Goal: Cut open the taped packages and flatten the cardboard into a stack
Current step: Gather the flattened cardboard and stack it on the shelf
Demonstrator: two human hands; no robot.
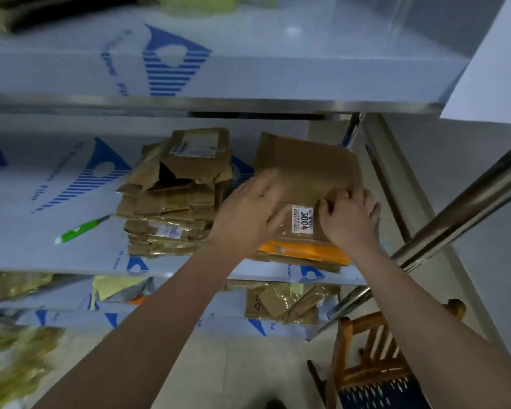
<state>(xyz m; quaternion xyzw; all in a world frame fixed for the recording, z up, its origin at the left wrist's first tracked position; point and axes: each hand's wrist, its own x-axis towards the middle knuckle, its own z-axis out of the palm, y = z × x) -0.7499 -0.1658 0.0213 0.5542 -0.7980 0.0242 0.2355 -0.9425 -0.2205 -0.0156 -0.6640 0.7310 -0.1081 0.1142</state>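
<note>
A brown cardboard box with a white "3004" label lies on the middle shelf, on top of an orange flat package. My left hand lies flat on the box's left side, fingers stretched out. My right hand curls its fingers round a flap edge on the box's right side. To the left stands a stack of flattened cardboard with a labelled piece on top. A green-handled cutter lies on the shelf left of the stack.
The metal rack's shelves are covered in white film with blue print. The lower shelf holds more taped cardboard. A wooden chair stands at the lower right, beside the slanting steel rack posts.
</note>
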